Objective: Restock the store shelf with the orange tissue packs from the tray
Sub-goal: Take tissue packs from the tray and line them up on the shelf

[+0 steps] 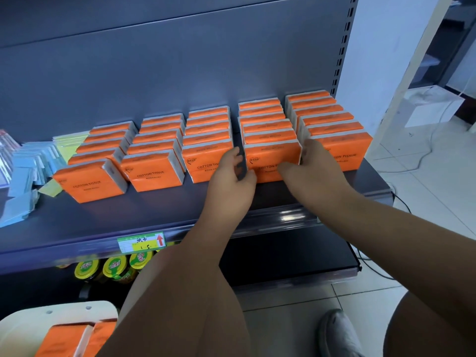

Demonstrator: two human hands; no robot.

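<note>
Several rows of orange tissue packs stand upright on the grey shelf, running front to back. Both hands are at the front pack of the second row from the right. My left hand presses its left side, thumb in the gap beside it. My right hand holds its right side, fingers in the gap next to the rightmost row. More orange packs lie in the cream tray at the bottom left.
Blue and yellow packets lie on the shelf's left end. A price label hangs on the shelf edge. Yellow-lidded jars stand on the shelf below. A shoe and cables are on the tiled floor at right.
</note>
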